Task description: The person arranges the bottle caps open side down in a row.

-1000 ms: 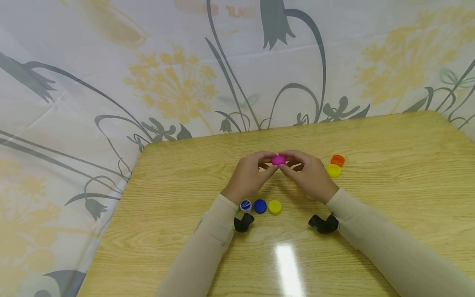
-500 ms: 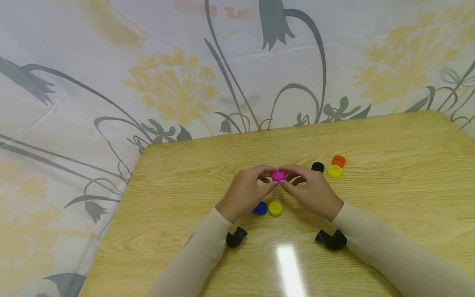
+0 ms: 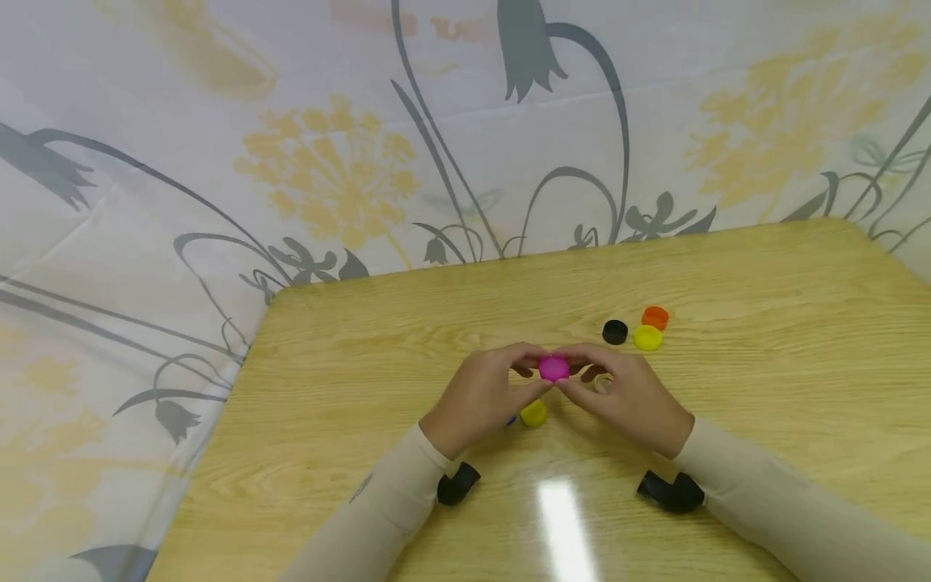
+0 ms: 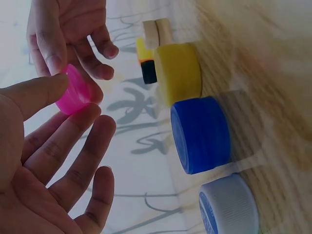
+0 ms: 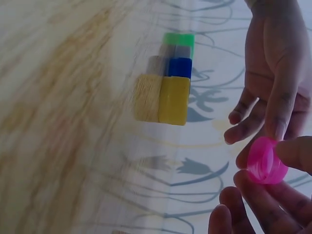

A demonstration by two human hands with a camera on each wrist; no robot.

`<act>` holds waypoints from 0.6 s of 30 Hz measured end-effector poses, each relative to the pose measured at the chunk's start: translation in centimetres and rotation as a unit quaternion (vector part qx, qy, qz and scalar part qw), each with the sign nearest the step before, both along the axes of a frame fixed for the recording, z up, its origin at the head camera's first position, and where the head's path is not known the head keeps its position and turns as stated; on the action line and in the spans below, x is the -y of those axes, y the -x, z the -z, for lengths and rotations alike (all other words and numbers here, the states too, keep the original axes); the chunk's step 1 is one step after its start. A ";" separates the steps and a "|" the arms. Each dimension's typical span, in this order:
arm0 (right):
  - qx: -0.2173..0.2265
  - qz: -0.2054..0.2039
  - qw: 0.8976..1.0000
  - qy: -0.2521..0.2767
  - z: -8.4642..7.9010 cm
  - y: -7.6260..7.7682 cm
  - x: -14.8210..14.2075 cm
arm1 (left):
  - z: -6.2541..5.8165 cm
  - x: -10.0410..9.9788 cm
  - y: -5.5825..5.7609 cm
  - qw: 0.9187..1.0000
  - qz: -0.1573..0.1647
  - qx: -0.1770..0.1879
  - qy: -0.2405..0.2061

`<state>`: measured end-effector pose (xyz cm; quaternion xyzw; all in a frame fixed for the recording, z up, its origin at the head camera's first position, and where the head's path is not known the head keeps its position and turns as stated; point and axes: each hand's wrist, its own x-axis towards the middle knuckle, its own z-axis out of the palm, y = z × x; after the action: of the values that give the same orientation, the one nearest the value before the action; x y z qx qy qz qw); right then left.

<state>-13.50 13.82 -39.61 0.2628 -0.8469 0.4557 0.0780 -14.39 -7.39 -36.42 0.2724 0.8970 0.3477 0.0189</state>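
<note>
Pink cap (image 3: 553,369) pinched by left hand (image 3: 476,396) and right hand (image 3: 633,396) above the counter (image 3: 371,347)

The counter's far edge meets a patterned backdrop (image 3: 451,129) well beyond the fingers, and wood stretches between them. On the left, the counter's side edge lies well apart from the left hand; on the right, wood reaches past an orange cap (image 3: 655,318), a pale yellow cap (image 3: 648,338) and a black cap (image 3: 615,332) grouped beyond the right hand. Nearer the person, a deep yellow cap (image 3: 533,414) sits close below the left thumb in the head view.

The pink cap is squat and round with no long axis; its closed face looks up toward the head camera, its hollow side toward the counter. Thumb and fingers of each hand grasp its rim from opposite sides.

The left wrist view brings out a blue cap (image 4: 201,135) next to the deep yellow one, then a white cap (image 4: 233,207) with a blue top, which the head view hides. The right wrist view adds a green cap (image 5: 183,39) at that row's far end.
</note>
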 end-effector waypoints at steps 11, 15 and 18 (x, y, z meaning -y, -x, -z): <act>-0.010 -0.013 1.000 -0.015 -0.1 -1.1 -0.5 | 0.6 -0.2 -0.6 0.997 0.032 -0.062 0.023; -0.020 -0.017 0.999 -0.035 0.2 -1.2 -0.7 | 1.1 -0.4 -0.8 0.994 0.023 -0.090 0.065; -0.012 -0.018 0.998 -0.055 0.4 -1.2 -0.8 | 1.4 -0.5 -1.0 0.991 0.013 -0.094 0.096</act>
<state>-12.31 14.62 -40.06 0.2870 -0.8650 0.4063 0.0655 -13.39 -6.86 -37.83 0.3121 0.9205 0.2326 -0.0349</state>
